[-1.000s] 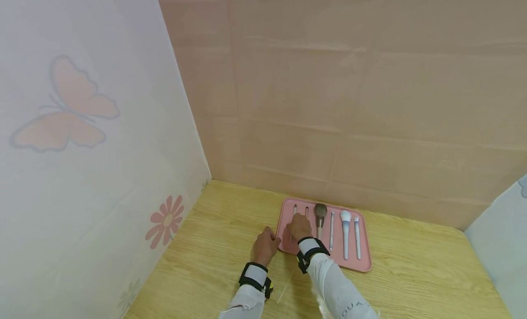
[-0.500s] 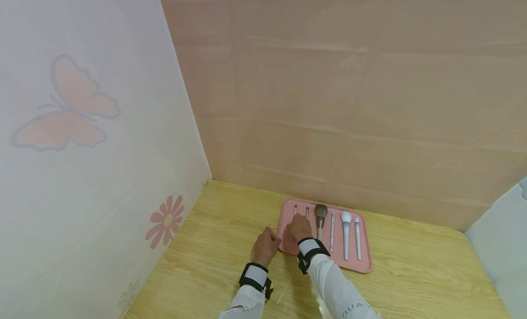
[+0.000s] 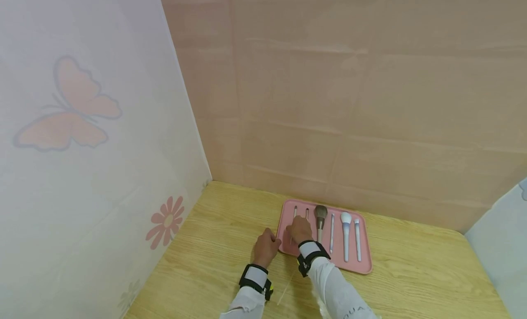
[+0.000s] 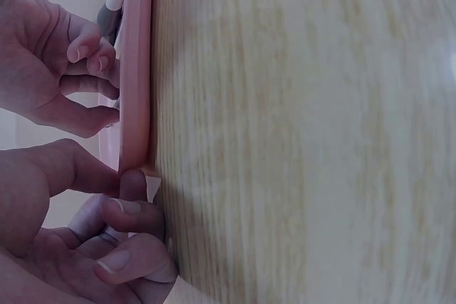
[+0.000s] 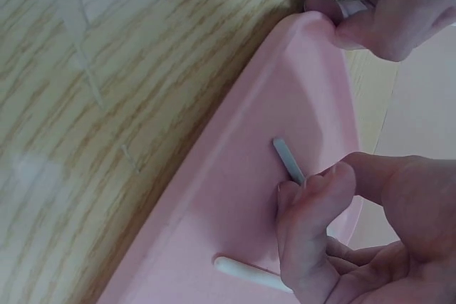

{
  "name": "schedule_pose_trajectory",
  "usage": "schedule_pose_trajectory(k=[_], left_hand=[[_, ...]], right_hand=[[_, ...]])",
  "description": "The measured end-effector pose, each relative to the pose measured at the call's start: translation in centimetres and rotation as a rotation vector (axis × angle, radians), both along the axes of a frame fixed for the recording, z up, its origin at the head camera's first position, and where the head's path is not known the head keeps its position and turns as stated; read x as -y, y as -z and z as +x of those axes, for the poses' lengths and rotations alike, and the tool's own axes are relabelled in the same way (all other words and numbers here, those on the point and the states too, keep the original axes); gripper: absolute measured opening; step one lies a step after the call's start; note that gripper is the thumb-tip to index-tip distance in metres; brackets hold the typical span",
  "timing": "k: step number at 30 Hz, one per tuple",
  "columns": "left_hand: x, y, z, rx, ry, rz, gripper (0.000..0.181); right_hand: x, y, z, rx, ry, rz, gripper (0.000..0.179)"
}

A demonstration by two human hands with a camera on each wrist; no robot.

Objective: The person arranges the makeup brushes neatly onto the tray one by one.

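Note:
A pink tray point(image 3: 335, 259) lies on the wooden table with several makeup brushes side by side on it. My left hand point(image 3: 265, 248) pinches the tray's near-left corner; in the left wrist view its thumb and index finger point(image 4: 78, 169) meet at the rim. My right hand point(image 3: 299, 228) is over the tray's left part. It pinches the slim handle of the leftmost makeup brush point(image 5: 287, 158), whose rounded end sticks out past the fingertips in the right wrist view. Beside it a pale handle point(image 5: 249, 273) lies on the tray. The right hand partly covers the second brush point(image 3: 307, 212).
Toward the right of the tray lie a large brown-headed brush point(image 3: 320, 212), a thin brush point(image 3: 332, 232), a big white-headed brush point(image 3: 346, 236) and a small one point(image 3: 357, 241). A peach-coloured wall point(image 3: 329, 104) rises behind; a pale patterned wall point(image 3: 136, 104) stands at left.
Both hands keep the same places on the tray and the brush. The head view has shifted very slightly; the brushes show no visible movement.

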State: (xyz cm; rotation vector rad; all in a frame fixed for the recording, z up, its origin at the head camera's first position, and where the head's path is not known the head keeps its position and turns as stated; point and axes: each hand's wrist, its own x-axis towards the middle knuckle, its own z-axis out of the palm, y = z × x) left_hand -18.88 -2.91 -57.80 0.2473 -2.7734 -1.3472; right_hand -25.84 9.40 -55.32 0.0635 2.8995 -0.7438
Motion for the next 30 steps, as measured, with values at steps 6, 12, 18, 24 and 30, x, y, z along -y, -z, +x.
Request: schedule_pose_trajectory(k=[6, 12, 18, 24, 30], left_hand=[[-0.2, 0.2, 0.1, 0.015, 0.002, -0.007, 0.02], [-0.2, 0.0, 0.0, 0.015, 0.004, 0.006, 0.02], [-0.5, 0.0, 0.1, 0.009, 0.014, -0.002, 0.02], [-0.5, 0.3, -0.2, -0.004, 0.01, 0.01, 0.02], [0.2, 0.9, -0.6, -0.011, -0.002, 0.031, 0.018]], right_hand=[[-0.3, 0.1, 0.4, -0.019, -0.012, -0.03, 0.031], [-0.9, -0.4, 1.2, -0.019, -0.015, -0.138, 0.037], [-1.7, -0.9, 1.8, -0.009, -0.014, -0.181, 0.032], [-1.9, -1.9, 2.6, -0.03, -0.003, -0.217, 0.026], [-1.8, -3.1, 3.7, -0.088, -0.018, -0.263, 0.044]])
